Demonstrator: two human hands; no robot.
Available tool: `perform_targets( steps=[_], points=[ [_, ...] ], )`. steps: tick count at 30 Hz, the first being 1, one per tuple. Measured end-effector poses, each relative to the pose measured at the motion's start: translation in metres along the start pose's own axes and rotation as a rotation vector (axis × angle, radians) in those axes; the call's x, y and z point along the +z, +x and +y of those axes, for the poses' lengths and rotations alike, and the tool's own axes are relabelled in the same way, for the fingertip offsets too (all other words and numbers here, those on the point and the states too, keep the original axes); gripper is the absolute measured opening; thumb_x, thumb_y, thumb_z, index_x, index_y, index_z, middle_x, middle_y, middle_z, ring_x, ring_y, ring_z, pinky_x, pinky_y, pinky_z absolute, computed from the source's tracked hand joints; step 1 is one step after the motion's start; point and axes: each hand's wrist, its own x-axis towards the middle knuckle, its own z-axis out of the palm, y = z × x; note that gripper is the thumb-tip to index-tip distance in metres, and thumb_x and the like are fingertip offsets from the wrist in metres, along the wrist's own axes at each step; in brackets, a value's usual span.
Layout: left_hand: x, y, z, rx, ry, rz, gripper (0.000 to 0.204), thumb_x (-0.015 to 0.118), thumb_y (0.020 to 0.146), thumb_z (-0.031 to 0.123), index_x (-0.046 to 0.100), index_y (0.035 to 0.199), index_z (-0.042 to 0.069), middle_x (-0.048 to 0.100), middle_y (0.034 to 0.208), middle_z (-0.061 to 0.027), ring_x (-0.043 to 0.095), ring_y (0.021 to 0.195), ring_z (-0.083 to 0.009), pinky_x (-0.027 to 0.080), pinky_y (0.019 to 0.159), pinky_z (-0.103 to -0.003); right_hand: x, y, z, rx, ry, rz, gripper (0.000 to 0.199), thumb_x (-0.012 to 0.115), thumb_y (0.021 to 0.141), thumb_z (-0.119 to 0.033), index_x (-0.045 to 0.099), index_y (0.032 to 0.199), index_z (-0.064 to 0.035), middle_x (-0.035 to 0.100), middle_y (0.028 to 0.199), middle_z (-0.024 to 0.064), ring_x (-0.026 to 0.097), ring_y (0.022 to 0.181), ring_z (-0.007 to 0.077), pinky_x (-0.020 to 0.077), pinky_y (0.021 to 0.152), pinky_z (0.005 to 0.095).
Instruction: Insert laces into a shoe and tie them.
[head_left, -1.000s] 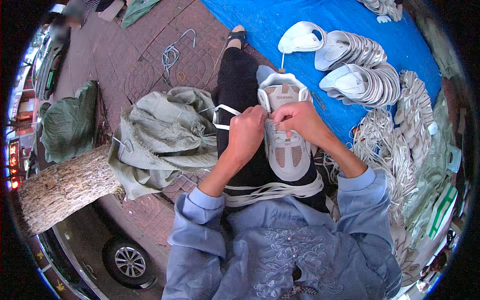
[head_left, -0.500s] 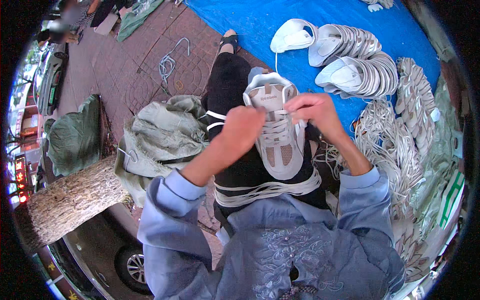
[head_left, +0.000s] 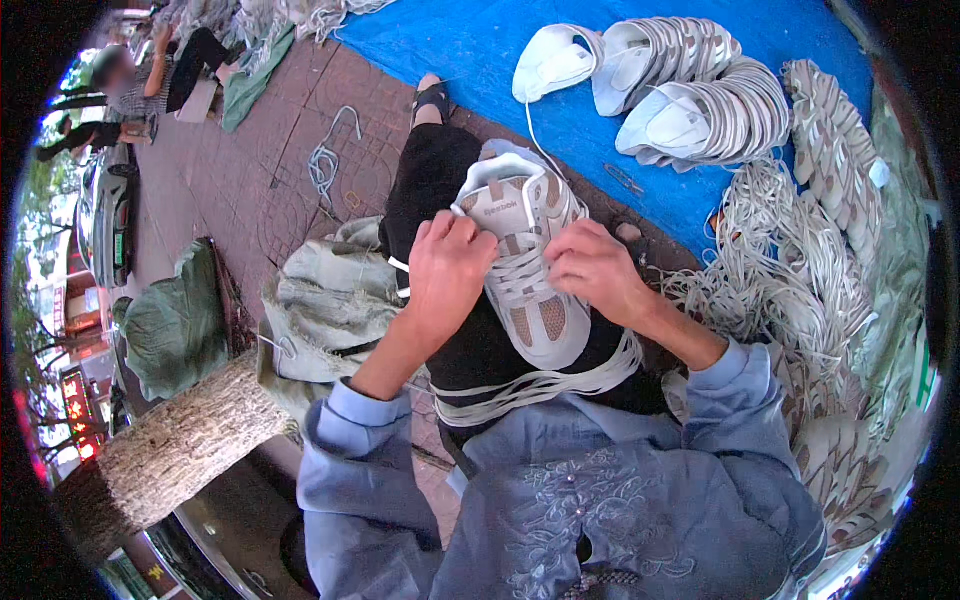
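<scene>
A white and beige sneaker [head_left: 530, 270] rests on my lap, toe toward me. My left hand [head_left: 447, 272] grips its left side by the eyelets, fingers curled on the white lace [head_left: 515, 272]. My right hand [head_left: 592, 268] pinches the lace on the shoe's right side. A bundle of white laces [head_left: 540, 385] lies across my thighs under the shoe.
Stacks of white shoe uppers [head_left: 700, 85] lie on a blue tarp [head_left: 480, 40] ahead. A heap of loose laces [head_left: 790, 280] is at my right. Grey-green sacks [head_left: 330, 300] and a tree trunk [head_left: 170, 455] are at my left. Another person [head_left: 150, 85] sits far left.
Both hands have slid down from the shoe's tongue to the middle eyelets, and the lace loop that stuck out to the left is pulled in.
</scene>
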Motion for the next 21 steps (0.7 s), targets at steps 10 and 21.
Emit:
perform_targets(
  steps=[10,21],
  points=[
    [0.019,0.035,0.019,-0.464,-0.192,-0.260,0.017,0.046,0.075,0.017,0.056,0.070,0.005,0.057,0.065,-0.0154,0.057,0.063,-0.0325,0.044,0.057,-0.041,-0.016,0.021,0.019,0.816,0.408,-0.162,0.011,0.061,0.065,-0.011,0.061,0.069,-0.0006,0.058,0.061,0.0072,0.055,0.055,0.0133,0.0425,0.051,0.0267],
    [0.026,0.039,0.020,-0.499,-0.382,-0.313,0.015,0.050,0.069,0.016,0.060,0.067,0.005,0.057,0.064,-0.0153,0.056,0.062,-0.0334,0.044,0.057,-0.040,-0.015,0.035,0.036,0.379,-0.209,-0.474,0.012,0.059,0.062,-0.014,0.058,0.058,-0.0032,0.054,0.058,0.0146,0.056,0.059,0.0304,0.0432,0.052,0.0376]
  ],
)
